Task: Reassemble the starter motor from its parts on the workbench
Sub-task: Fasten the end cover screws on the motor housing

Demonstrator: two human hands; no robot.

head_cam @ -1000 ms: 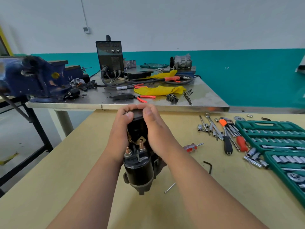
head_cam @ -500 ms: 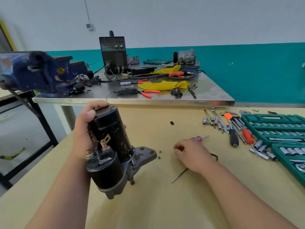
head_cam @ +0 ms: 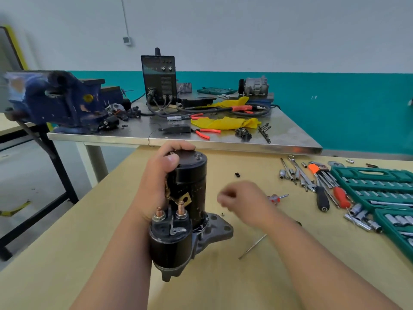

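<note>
The left grip is wrapped around the top of the starter motor, thumb on the near side and fingers curled over the end cap, holding the black body nearly upright above the wooden desk. Below this grip the solenoid faces the camera with two copper studs, and the grey mounting flange sticks out towards the right grip. That one hovers low over the desk just beside the motor, blurred, fingers curled inward; whether it pinches anything cannot be told. Just under its fingertips lies a small nut, beyond it a small black piece. Behind its knuckles sits a red-handled screwdriver, and near its wrist a long thin bolt. Farther out on that side is the green socket case.
</note>
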